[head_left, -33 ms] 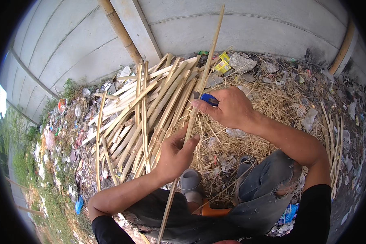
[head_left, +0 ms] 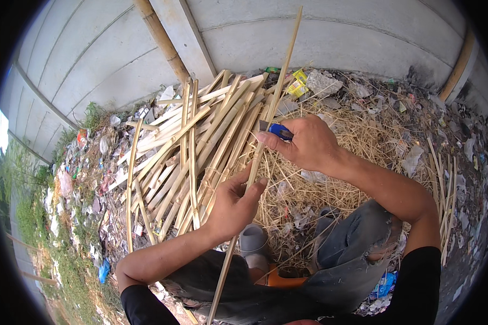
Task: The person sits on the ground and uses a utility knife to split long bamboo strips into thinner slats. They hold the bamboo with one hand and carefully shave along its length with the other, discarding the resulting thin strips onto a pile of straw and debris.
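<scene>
Nearest, the left hand (head_left: 234, 208) closes around one long bamboo strip (head_left: 265, 124) that runs from the lap up past the concrete wall (head_left: 320, 38). Just above, the right hand (head_left: 303, 145) grips one blue-handled knife (head_left: 280, 131) against that same strip. Beyond lies one heap of split bamboo slats (head_left: 200, 146), too many to count, on straw shavings (head_left: 358, 130) and litter.

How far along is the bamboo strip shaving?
Done, apparently: a pile of split bamboo strips lies ahead, with pale shavings heaped on the ground. In hand: the left hand holds one long bamboo strip while the right hand presses a blue-handled knife against it. Which strips remain unworked cannot be told.
</scene>
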Tool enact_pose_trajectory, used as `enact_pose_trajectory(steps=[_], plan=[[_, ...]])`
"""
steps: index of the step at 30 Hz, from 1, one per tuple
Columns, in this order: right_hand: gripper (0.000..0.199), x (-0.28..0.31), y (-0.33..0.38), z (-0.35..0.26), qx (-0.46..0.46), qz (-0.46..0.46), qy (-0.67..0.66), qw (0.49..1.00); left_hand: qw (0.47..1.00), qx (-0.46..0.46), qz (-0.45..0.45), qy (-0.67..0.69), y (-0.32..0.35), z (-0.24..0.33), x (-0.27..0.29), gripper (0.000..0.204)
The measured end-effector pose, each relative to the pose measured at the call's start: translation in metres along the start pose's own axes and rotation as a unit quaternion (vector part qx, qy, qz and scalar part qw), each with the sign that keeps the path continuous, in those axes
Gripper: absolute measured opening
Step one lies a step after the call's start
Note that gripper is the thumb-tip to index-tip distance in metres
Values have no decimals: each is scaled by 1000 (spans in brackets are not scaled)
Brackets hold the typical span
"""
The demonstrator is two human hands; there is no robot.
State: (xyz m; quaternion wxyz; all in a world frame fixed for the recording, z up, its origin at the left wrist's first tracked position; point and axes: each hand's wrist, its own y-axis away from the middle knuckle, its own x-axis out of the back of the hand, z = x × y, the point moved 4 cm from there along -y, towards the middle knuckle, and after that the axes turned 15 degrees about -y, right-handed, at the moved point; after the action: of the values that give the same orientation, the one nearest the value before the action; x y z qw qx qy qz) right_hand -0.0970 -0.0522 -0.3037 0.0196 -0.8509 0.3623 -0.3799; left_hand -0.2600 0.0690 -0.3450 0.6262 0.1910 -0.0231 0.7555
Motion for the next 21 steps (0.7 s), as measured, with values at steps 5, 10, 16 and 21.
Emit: enact_pose_trajectory(steps=[5, 10, 16, 21], plan=[[78, 7, 11, -7, 39, -15, 33, 999, 999, -49, -3, 13, -2, 3, -3, 27], [81, 16, 17, -6, 4, -18, 50, 999, 998, -55, -12, -20, -5, 3, -7, 33], [78, 18, 28, 20, -40, -21, 65, 997, 997, -35, 7, -75, -17, -2, -23, 40], [66, -4, 35, 0, 56, 12, 37, 998, 997, 0, -2, -75, -43, -22, -24, 56]])
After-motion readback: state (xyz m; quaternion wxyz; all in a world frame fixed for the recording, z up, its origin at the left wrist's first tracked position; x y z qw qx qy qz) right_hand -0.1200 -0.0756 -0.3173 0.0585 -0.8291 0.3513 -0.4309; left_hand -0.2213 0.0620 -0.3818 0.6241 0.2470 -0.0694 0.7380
